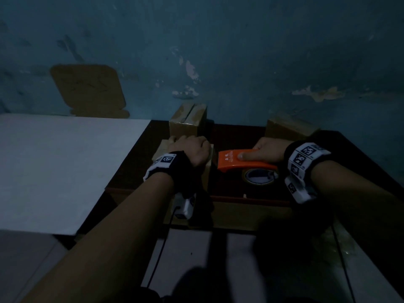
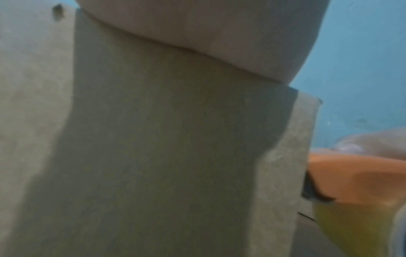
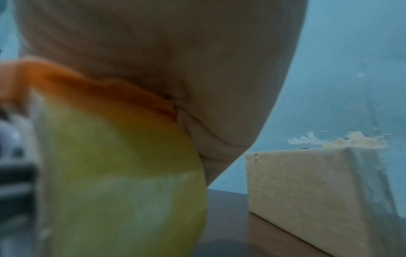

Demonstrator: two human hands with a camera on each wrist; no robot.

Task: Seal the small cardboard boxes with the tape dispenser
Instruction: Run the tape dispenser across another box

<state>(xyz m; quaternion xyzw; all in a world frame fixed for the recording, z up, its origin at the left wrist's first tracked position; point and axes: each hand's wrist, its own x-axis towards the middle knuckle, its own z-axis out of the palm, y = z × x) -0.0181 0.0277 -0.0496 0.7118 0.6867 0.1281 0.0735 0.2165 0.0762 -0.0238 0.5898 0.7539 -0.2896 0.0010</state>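
On the dark table (image 1: 229, 189), our left hand (image 1: 190, 149) presses flat on the near cardboard box (image 1: 207, 169); our right hand (image 1: 266, 152) grips the orange tape dispenser (image 1: 231, 161) beside it. We judge the box light, crushable; hold across flaps.

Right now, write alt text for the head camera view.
A person's right hand grips an orange tape dispenser beside a small cardboard box held under the left hand on a dark table. Two more boxes sit behind, against a blue wall.
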